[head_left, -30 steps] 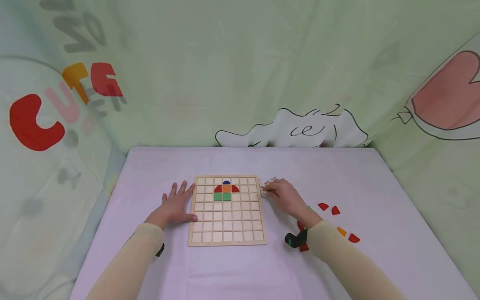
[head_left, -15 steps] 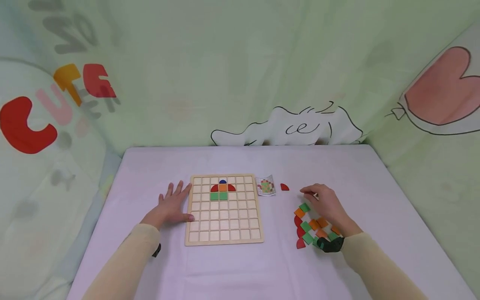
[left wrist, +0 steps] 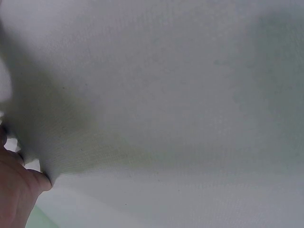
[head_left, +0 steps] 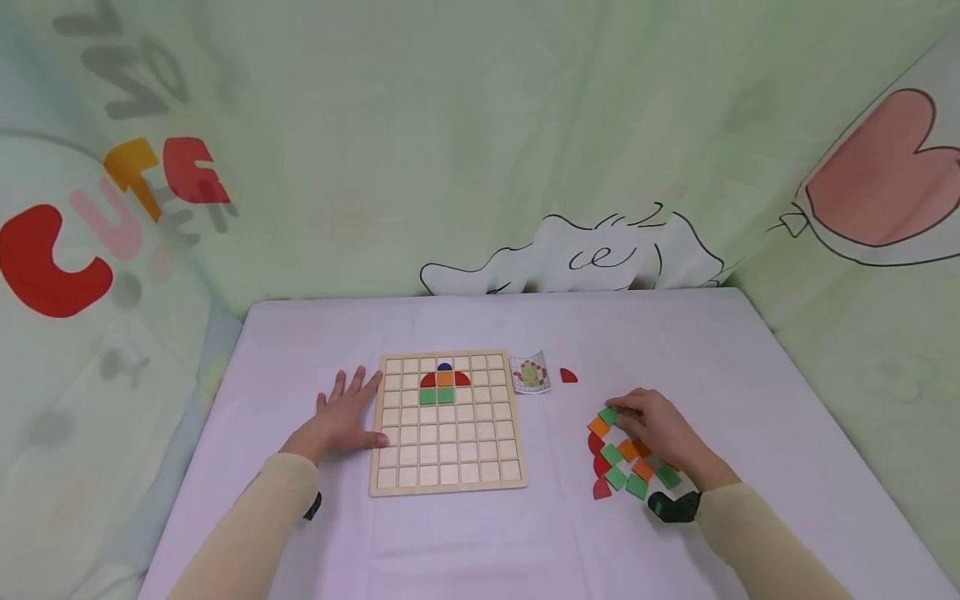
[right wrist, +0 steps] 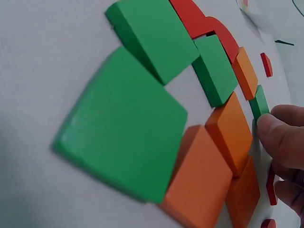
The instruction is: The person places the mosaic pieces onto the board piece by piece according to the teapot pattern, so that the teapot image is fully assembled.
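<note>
A square wooden grid board [head_left: 375,467] lies on the table. In its upper rows sit a blue half-round piece [head_left: 445,367], two red quarter-round pieces, an orange square tile [head_left: 446,379] and two green square tiles [head_left: 437,396]. My left hand [head_left: 341,421] is spread flat, thumb and index finger touching the board's left edge. At the far end of the loose pile, my right hand [head_left: 656,429] pinches a green square tile [right wrist: 259,103] between thumb and fingers. Around it lie more green tiles [right wrist: 128,128], orange tiles [right wrist: 199,175] and red pieces [head_left: 602,467].
Right of the board lies a small picture card [head_left: 531,373] with a coloured grid pattern. Beside that card rests a single red quarter-round piece [head_left: 569,376]. The table's cloth [head_left: 465,550] is pale lilac, and printed fabric walls stand behind and at both sides.
From the picture card, my right hand has swung right, then come down to the green tile at the pile's far end. A red quarter-round piece now shows beside the card. The left hand stays put.
</note>
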`<act>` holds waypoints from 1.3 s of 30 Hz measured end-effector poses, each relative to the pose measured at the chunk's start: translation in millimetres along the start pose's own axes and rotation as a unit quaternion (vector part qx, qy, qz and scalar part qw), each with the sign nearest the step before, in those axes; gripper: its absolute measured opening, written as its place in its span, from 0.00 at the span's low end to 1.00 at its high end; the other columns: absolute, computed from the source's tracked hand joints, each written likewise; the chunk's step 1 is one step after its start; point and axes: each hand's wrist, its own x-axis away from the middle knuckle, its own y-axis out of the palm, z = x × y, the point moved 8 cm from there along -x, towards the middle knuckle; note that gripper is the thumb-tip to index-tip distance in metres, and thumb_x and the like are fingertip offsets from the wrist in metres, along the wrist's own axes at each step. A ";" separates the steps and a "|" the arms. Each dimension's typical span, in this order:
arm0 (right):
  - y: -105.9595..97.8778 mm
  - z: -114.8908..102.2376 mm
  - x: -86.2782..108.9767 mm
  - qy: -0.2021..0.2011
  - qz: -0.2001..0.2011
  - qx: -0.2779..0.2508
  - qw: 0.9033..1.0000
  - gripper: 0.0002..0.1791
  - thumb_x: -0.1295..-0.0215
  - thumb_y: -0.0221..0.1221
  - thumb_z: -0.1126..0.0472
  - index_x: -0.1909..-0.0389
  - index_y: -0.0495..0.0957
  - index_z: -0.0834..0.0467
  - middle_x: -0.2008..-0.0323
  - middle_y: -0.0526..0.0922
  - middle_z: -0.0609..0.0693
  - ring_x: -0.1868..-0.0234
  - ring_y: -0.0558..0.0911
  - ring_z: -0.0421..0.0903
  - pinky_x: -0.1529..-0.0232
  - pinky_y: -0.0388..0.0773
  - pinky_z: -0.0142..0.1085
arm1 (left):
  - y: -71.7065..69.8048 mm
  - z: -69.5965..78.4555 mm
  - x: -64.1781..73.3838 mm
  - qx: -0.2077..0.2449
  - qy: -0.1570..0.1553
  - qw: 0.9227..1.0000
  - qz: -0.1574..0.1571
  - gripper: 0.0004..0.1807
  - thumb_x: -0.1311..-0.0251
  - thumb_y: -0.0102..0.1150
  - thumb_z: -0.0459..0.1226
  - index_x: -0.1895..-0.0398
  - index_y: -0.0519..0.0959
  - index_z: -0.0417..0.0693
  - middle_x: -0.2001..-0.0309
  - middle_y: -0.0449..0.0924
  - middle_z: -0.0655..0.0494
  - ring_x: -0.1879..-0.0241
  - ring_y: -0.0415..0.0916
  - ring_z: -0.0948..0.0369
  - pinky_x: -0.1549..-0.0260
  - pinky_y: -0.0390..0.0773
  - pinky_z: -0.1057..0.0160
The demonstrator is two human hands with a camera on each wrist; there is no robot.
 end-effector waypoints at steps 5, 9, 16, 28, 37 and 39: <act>1.3 -1.1 -0.1 -0.001 0.002 0.012 1.000 0.18 0.34 0.65 0.69 0.43 0.83 0.64 0.52 0.83 0.58 0.49 0.79 0.57 0.50 0.86 0.49 | 1.3 -0.4 -0.3 -0.002 -0.002 1.000 -0.001 0.63 0.46 0.76 0.51 0.16 0.44 0.47 0.17 0.32 0.37 0.19 0.24 0.33 0.28 0.35 0.24; 0.1 -1.7 0.8 0.001 0.010 0.025 1.000 0.17 0.35 0.66 0.68 0.45 0.83 0.64 0.53 0.83 0.59 0.48 0.79 0.59 0.49 0.85 0.52 | 0.7 -0.2 -0.2 -0.001 -0.001 1.000 0.002 0.63 0.47 0.76 0.51 0.16 0.45 0.47 0.17 0.33 0.37 0.19 0.25 0.33 0.28 0.35 0.24; -2.0 -1.1 1.9 0.001 0.021 0.031 0.999 0.17 0.35 0.67 0.66 0.47 0.83 0.65 0.52 0.83 0.60 0.48 0.79 0.60 0.46 0.83 0.55 | 0.5 0.0 0.8 -0.001 0.004 1.000 0.003 0.62 0.46 0.76 0.50 0.16 0.44 0.46 0.17 0.33 0.37 0.19 0.25 0.33 0.28 0.36 0.24; -4.1 -1.4 0.0 0.012 0.036 0.001 0.999 0.17 0.33 0.66 0.64 0.45 0.83 0.63 0.50 0.83 0.59 0.48 0.78 0.57 0.48 0.85 0.52 | -1.6 2.1 3.3 0.004 0.006 1.000 0.007 0.63 0.47 0.77 0.51 0.17 0.45 0.45 0.17 0.34 0.36 0.20 0.26 0.33 0.28 0.36 0.23; 2.4 -30.2 -17.3 0.001 0.035 -0.020 0.999 0.17 0.32 0.66 0.62 0.44 0.83 0.61 0.49 0.83 0.59 0.46 0.77 0.59 0.51 0.85 0.47 | -1.0 1.2 2.8 0.006 0.005 1.000 0.007 0.63 0.47 0.77 0.50 0.17 0.46 0.46 0.17 0.34 0.37 0.19 0.26 0.33 0.28 0.36 0.24; 6.0 -39.4 -21.9 -0.008 0.037 -0.018 0.999 0.17 0.33 0.66 0.63 0.44 0.83 0.61 0.50 0.84 0.59 0.47 0.77 0.58 0.52 0.85 0.46 | -1.0 1.2 2.7 0.006 0.004 1.000 0.008 0.63 0.48 0.77 0.51 0.17 0.46 0.46 0.17 0.34 0.37 0.19 0.26 0.33 0.28 0.36 0.24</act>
